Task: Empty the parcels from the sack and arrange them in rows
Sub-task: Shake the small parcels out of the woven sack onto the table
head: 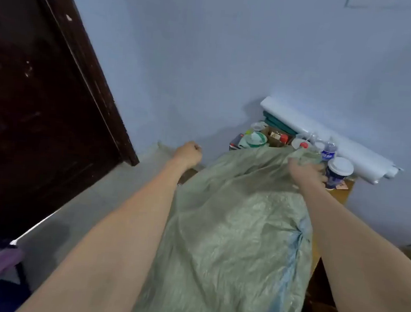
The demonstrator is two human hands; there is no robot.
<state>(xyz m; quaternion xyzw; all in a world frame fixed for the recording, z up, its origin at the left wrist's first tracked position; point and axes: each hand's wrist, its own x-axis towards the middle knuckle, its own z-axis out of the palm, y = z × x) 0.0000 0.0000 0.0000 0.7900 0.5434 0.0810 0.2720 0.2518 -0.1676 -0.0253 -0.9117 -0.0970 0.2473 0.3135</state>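
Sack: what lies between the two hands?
In the head view, only a sagging fold of the green sack spans from left hand to right hand, with blue wall behind; no parcels show.

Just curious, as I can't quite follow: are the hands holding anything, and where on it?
The right hand grips the green sack at its far edge, near the cup. The left hand is a closed fist, holding nothing visible.

Both bare forearms extended forward; left hand (188, 154) curled into a fist, apparently holding nothing; right hand (305, 170) with fingers bent, gripping sack fabric (232, 233).
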